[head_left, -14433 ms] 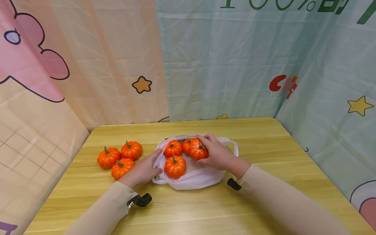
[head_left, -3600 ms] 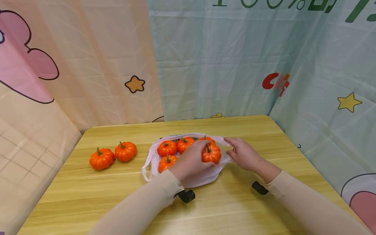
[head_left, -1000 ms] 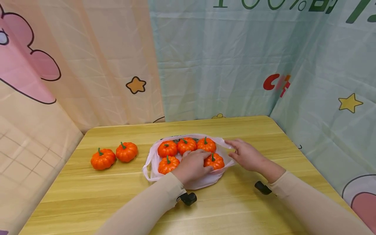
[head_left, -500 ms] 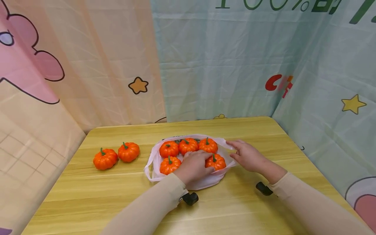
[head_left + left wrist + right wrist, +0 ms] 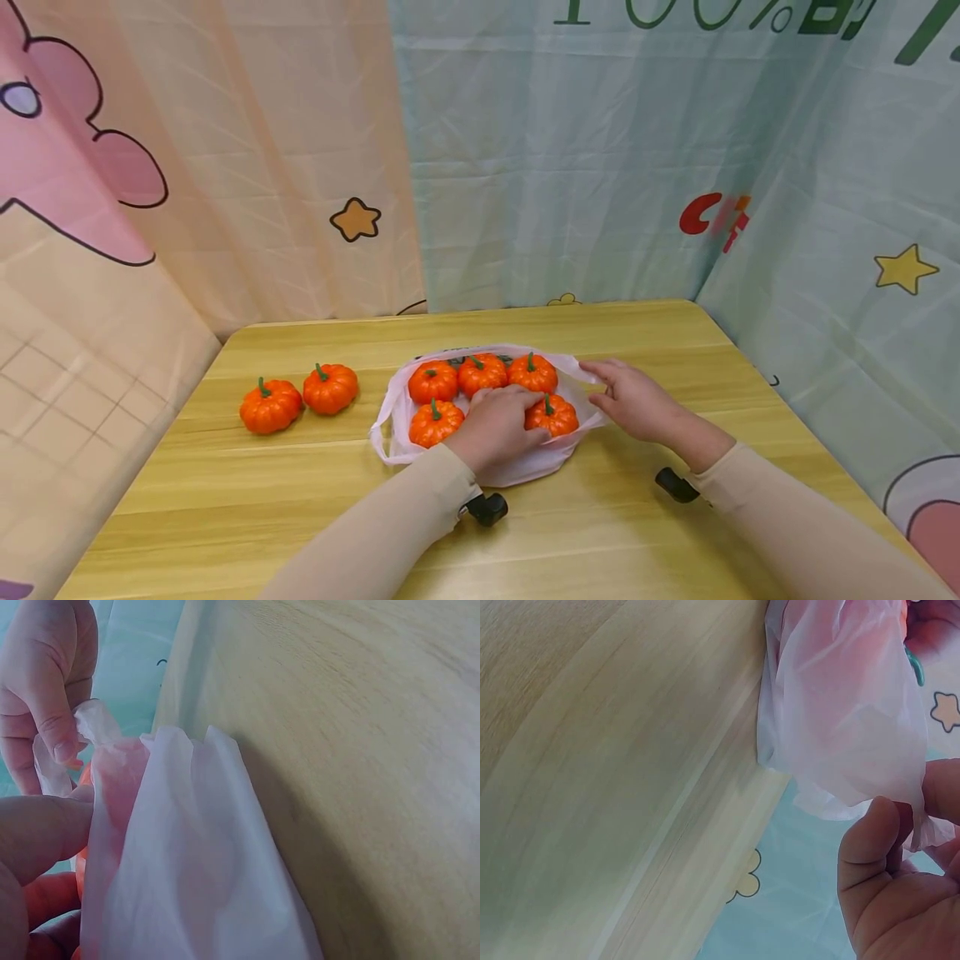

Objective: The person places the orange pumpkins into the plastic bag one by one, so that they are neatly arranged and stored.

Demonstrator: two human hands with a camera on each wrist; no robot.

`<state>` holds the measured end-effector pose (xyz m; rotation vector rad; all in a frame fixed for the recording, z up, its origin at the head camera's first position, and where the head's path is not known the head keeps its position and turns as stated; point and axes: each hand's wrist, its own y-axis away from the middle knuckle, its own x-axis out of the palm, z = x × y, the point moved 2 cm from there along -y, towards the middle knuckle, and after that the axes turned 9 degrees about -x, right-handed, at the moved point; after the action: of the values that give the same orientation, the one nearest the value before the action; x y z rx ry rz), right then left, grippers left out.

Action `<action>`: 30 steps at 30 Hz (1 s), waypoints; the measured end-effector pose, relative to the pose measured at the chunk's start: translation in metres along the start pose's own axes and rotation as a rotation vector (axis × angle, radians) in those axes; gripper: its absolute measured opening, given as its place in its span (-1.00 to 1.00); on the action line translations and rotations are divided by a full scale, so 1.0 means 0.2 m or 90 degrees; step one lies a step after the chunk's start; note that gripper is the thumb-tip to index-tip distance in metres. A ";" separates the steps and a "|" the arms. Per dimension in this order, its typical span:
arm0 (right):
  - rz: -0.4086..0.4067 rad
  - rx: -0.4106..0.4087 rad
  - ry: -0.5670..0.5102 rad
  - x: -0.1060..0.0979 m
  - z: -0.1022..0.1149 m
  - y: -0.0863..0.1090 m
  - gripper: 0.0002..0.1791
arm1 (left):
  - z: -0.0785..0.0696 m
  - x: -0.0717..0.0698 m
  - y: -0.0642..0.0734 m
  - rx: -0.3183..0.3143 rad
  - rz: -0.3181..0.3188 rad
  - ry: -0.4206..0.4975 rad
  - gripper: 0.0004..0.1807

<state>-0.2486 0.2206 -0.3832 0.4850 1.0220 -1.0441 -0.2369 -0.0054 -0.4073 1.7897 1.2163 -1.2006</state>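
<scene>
A white plastic bag [image 5: 525, 473] lies mouth-up on the table with several small orange pumpkins [image 5: 432, 382] inside, green stems showing. My left hand [image 5: 491, 427] reaches over the bag's near edge, thumb and fingers round the front-right pumpkin [image 5: 557, 416]. In the left wrist view the bag's wall [image 5: 202, 847] covers most of that pumpkin. At the bag's right side my right hand [image 5: 633, 402] pinches its handle; the right wrist view shows thumb [image 5: 870, 836] and fingers on the gathered plastic [image 5: 930, 832].
Two more pumpkins, one farther left [image 5: 271, 407] and one beside it [image 5: 330, 389], stand on the wooden table [image 5: 225, 517] left of the bag. Printed curtains [image 5: 562, 167] hang behind and at both sides.
Compared with the oldest frame, one pumpkin has left the table group and the bag holds one more. The left hand has lowered its pumpkin into the bag; lately both hands keep still.
</scene>
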 end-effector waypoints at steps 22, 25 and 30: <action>-0.007 -0.013 -0.011 -0.01 0.01 0.01 -0.38 | 0.00 0.00 0.00 0.003 -0.005 -0.005 -0.34; -0.009 -0.014 -0.020 -0.01 0.01 0.02 -0.38 | 0.00 0.00 0.00 0.003 -0.004 -0.003 -0.34; -0.011 -0.021 -0.030 -0.01 0.02 0.02 -0.38 | 0.00 0.00 0.00 0.004 -0.004 0.000 -0.33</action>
<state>-0.2442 0.2208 -0.3806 0.4245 1.0018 -1.0478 -0.2362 -0.0060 -0.4072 1.7925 1.2202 -1.2094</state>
